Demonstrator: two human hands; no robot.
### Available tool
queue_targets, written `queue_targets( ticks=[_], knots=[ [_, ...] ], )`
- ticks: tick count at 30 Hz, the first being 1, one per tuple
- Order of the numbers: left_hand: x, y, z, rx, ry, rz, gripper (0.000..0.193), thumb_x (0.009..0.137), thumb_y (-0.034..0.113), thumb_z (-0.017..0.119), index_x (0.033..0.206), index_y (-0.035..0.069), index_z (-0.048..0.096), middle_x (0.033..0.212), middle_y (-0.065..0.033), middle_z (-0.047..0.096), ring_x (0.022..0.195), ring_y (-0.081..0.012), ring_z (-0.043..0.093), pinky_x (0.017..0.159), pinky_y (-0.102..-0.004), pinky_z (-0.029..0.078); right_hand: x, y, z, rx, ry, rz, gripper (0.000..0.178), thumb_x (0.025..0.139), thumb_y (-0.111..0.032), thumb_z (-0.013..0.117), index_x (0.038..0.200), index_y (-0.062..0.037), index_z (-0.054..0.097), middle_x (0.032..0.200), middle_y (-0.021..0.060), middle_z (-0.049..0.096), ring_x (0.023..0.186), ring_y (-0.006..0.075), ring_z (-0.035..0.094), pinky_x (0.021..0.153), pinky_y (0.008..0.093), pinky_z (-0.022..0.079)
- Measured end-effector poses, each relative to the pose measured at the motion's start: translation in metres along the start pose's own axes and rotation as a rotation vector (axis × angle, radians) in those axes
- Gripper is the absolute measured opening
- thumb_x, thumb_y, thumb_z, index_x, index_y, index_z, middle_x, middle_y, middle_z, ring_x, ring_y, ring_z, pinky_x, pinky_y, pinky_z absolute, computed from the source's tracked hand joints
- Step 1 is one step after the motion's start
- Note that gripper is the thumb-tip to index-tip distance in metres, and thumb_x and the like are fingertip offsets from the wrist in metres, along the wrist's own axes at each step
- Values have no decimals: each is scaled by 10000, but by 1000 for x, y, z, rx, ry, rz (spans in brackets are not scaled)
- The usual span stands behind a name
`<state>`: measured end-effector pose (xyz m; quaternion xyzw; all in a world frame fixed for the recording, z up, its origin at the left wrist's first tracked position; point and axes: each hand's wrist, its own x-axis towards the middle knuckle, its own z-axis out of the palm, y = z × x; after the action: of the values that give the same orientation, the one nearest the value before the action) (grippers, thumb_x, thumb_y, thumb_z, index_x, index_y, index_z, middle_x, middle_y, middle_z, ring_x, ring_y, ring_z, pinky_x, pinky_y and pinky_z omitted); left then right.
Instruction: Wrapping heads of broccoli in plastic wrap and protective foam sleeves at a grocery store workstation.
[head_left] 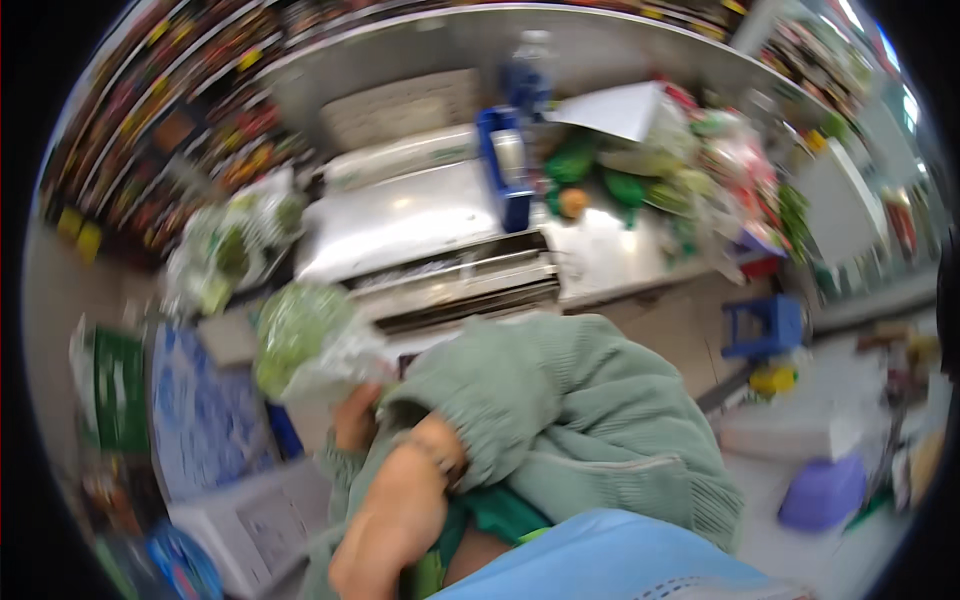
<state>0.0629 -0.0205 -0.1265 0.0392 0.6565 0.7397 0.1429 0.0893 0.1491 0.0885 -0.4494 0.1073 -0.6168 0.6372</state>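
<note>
1. Produce (282, 338), pale green and rounded, shows through a thin see-through plastic bag (345, 362); the plastic bunches whitish toward the lower right, and blur hides finer detail.
2. It is left of centre, just in front of the metal wrapping station (400, 215); whether anything supports it from below cannot be told.
3. The left hand (356, 416) touches the bag's lower right end. Its fingers are mostly hidden by plastic and blur, so I cannot tell whether they grip.
4. The right hand (392, 520) crosses the body, back uppermost, with a bracelet (430, 452) at the wrist. Its fingertips are out of sight, so their state cannot be told either.
5. The sage-green sleeve (500, 385) covers part of the space right of the bag, and light blue material (600, 560) fills the bottom edge.
6. Behind the bag, more bagged greens (232, 250) lie to the left; a film roll (400, 158) lies across the station, with a blue holder (515, 205) to its right.
7. The worktop (605, 255) farther right carries green vegetables, a white sheet (612, 108) and more plastic bags.
8. A blue-patterned box (205, 410) and a pale grey box (255, 525) stand to the lower left; a blue stool (775, 325) stands to the right.
</note>
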Motion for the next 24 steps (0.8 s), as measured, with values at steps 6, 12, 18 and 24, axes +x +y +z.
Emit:
queue_targets(
  ticks=[6,12,18,24],
  knots=[
    [-21,79,41,-113,103,127,366,836,182,583,1148,-7,562,1063,-99,613,1020,-195,571,907,-333,442,-31,-50,-20,-465,-554,-147,312,915,-268,550,846,24,636,897,175,634,979,370,595,873,469,435],
    [-22,84,41,-299,176,249,350,795,96,680,1126,21,594,1055,-67,631,1002,-162,575,879,-299,451,-81,-66,-41,-919,456,-407,167,842,-143,615,786,14,607,817,109,613,804,228,596,779,335,452],
    [-20,14,3,-1912,-170,-99,482,872,266,582,1289,66,446,1246,-106,515,1119,-203,529,941,-336,446,-53,-40,-54,-946,1106,-476,125,835,-87,638,825,8,556,819,12,510,724,89,469,698,223,388],
    [-33,9,1,-2224,-243,170,652,941,477,412,1454,124,220,1452,-159,304,1283,-283,412,1028,-428,415,-51,-31,-62,-1016,1070,-562,115,867,-98,608,847,-8,539,866,33,486,794,83,440,716,217,366]
  ],
)
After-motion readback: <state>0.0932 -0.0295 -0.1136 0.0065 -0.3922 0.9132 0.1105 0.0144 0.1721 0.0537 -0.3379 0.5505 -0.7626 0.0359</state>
